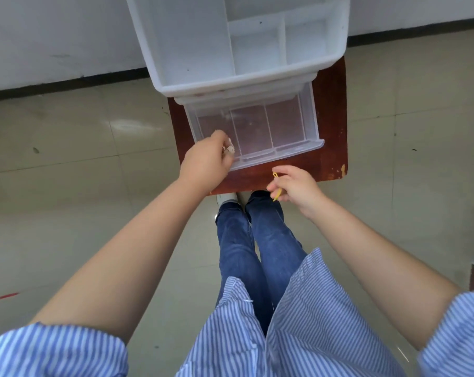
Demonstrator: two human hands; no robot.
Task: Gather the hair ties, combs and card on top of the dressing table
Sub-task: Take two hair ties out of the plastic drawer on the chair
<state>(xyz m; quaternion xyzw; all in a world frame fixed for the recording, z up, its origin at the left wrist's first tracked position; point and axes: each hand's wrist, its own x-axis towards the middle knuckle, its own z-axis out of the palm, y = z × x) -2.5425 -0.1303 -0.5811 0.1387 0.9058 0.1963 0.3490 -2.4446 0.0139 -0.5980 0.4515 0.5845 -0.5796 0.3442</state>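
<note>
A clear plastic drawer (306, 146) stands pulled out from a white organiser (246, 83) on a small reddish-brown table (331, 110). Its three compartments look bare. My left hand (207, 159) hovers over the drawer's left front corner, fingers closed on a small pale, crumpled item (229, 149), possibly a hair tie; I cannot tell for sure. My right hand (295, 186) is at the table's front edge, pinching a thin yellow hair tie (276, 186). No comb or card is visible.
The organiser's top tray (187, 50) has several white compartments with nothing in them. The table stands against a white wall with a dark skirting. My legs and a white shoe (226, 198) are right below the table's front edge. Beige floor tiles lie all around.
</note>
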